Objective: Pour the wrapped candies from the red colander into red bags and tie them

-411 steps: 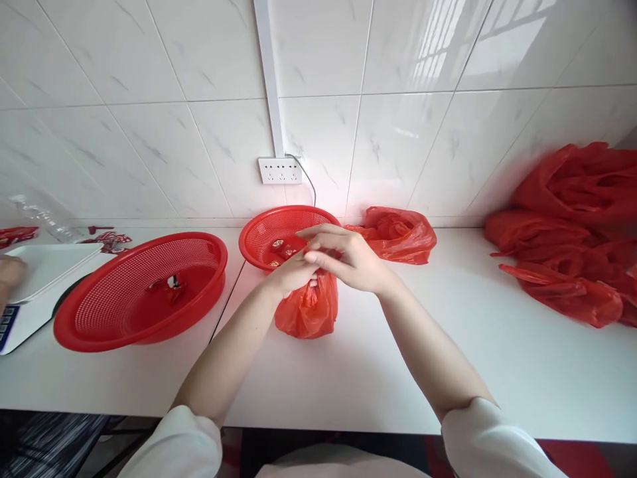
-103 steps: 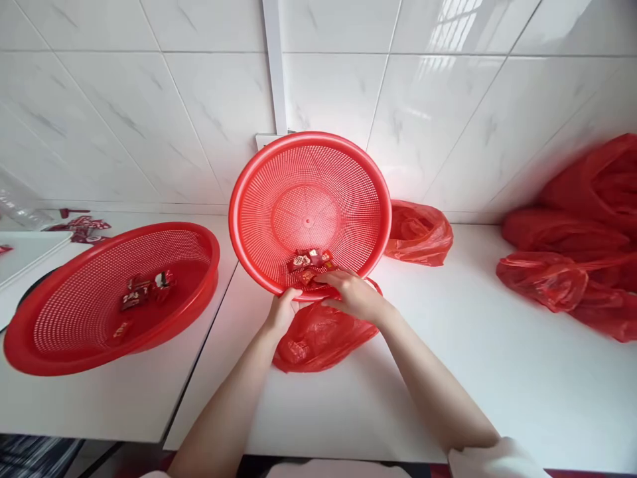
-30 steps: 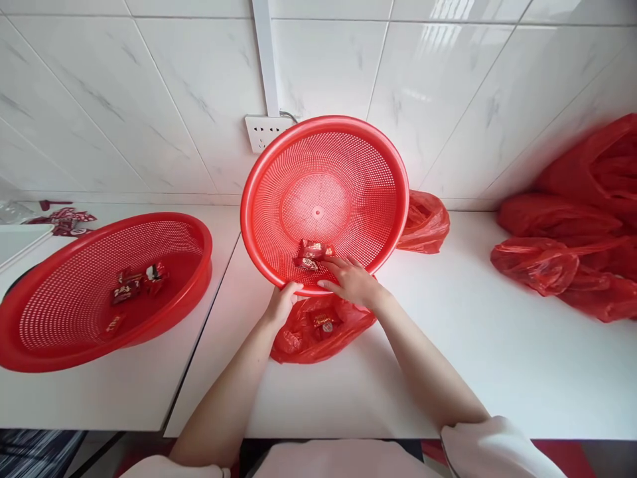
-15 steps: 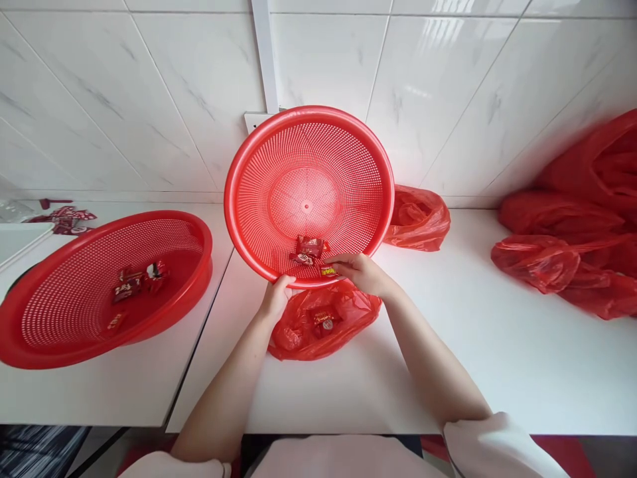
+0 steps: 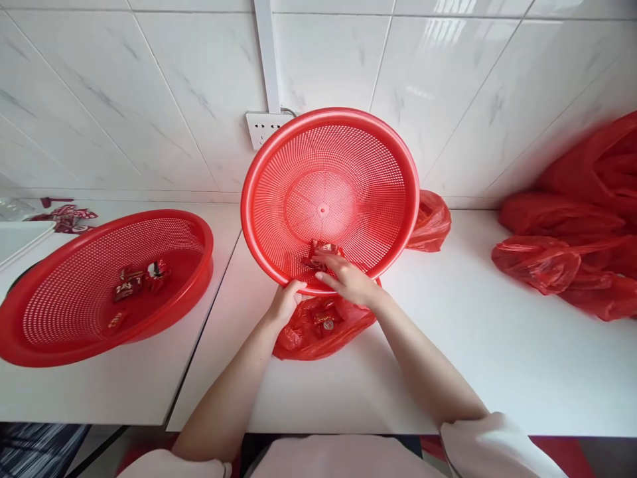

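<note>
A red mesh basket [image 5: 348, 153] is tilted up toward me, its lower rim over an open red plastic bag [image 5: 303, 332] on the white counter. My left hand [image 5: 286, 302] grips that lower rim. My right hand [image 5: 346, 279] reaches over the rim with fingers stretched out, touching the wrapped candies [image 5: 323, 251] at the basket's low edge. More wrapped candies [image 5: 324, 322] lie inside the bag beneath.
A larger red mesh basket [image 5: 60, 332] with a few candies [image 5: 139, 282] sits at left. A filled red bag [image 5: 432, 222] lies behind the tilted basket, and several red bags [image 5: 572, 245] are piled at right. A wall socket [image 5: 259, 126] and white counter [image 5: 497, 358] are visible.
The tilted basket has shifted slightly right. My right hand, which was pinching a candy at the rim, has gone back into the basket with fingers extended onto the remaining candies.
</note>
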A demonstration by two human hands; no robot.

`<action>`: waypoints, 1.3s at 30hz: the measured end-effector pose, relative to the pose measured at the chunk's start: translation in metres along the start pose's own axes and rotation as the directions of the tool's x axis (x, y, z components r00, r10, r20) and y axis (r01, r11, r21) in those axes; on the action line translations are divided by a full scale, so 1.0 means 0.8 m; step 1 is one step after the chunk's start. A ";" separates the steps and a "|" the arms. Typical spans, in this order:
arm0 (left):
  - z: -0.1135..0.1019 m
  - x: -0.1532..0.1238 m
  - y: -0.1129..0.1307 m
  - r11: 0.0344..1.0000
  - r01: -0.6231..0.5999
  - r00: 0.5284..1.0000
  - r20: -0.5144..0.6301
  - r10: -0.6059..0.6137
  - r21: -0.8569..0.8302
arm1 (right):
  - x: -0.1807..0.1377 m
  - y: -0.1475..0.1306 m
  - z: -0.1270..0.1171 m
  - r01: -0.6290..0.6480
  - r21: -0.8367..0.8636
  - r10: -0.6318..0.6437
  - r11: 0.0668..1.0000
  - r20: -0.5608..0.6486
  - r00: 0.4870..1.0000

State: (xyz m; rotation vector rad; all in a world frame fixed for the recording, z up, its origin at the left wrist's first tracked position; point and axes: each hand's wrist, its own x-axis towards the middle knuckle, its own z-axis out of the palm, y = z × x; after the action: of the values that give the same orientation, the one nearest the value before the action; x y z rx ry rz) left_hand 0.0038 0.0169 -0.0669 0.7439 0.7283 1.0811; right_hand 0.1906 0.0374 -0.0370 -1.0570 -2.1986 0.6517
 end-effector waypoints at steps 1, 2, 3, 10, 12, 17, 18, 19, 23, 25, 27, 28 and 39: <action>-0.001 0.000 -0.001 1.000 -0.005 1.000 -0.011 0.005 0.006 | 0.000 -0.001 0.003 0.029 -0.014 -0.029 0.999 0.035 0.999; -0.001 0.000 -0.002 1.000 -0.006 1.000 -0.025 0.006 0.012 | 0.000 -0.002 0.005 0.047 -0.020 -0.046 0.999 0.063 0.997; -0.002 0.001 -0.003 1.000 -0.004 0.999 -0.039 0.005 0.017 | -0.001 -0.004 0.006 0.060 -0.018 -0.058 0.998 0.083 0.995; -0.002 0.005 0.004 0.999 -0.042 0.998 -0.053 0.042 -0.007 | -0.005 -0.006 -0.009 0.023 0.158 -0.034 0.987 0.064 0.997; -0.004 0.006 0.007 0.999 -0.040 0.996 -0.081 0.039 -0.016 | -0.005 -0.004 -0.011 -0.089 0.263 0.087 0.961 0.020 0.996; -0.012 0.010 0.009 0.997 -0.074 0.991 -0.113 0.070 -0.030 | -0.004 0.002 -0.018 -0.240 0.566 0.237 0.789 0.081 0.968; -0.013 0.011 0.009 0.995 -0.096 0.989 -0.112 0.092 -0.031 | -0.004 0.003 -0.020 -0.252 0.586 0.249 0.770 0.087 0.965; -0.013 0.011 0.010 0.993 -0.112 0.988 -0.108 0.107 -0.034 | -0.003 0.004 -0.021 -0.260 0.593 0.259 0.762 0.088 0.962; -0.010 0.009 0.012 0.994 -0.096 0.992 -0.083 0.092 -0.050 | -0.003 0.004 -0.024 -0.256 0.581 0.246 0.772 0.097 0.964; -0.008 0.009 0.013 0.995 -0.091 0.993 -0.074 0.087 -0.052 | -0.005 0.002 -0.026 -0.246 0.563 0.215 0.789 0.122 0.969; -0.009 0.009 0.012 0.994 -0.088 0.994 -0.065 0.084 -0.057 | -0.007 -0.001 -0.029 -0.240 0.490 0.169 0.838 0.185 0.968; -0.009 0.009 0.012 0.995 -0.083 0.995 -0.061 0.079 -0.062 | -0.009 -0.002 -0.031 -0.236 0.429 0.152 0.872 0.220 0.963; 0.002 0.000 -0.002 1.000 0.001 1.000 -0.004 -0.001 0.012 | 0.001 0.008 -0.004 -0.080 -0.146 0.050 0.986 -0.201 0.978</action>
State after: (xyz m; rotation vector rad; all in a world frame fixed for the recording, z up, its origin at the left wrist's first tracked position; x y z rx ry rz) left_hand 0.0058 0.0160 -0.0674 0.7513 0.7391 1.0784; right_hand 0.1962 0.0423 -0.0387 -1.2218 -2.0743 0.3908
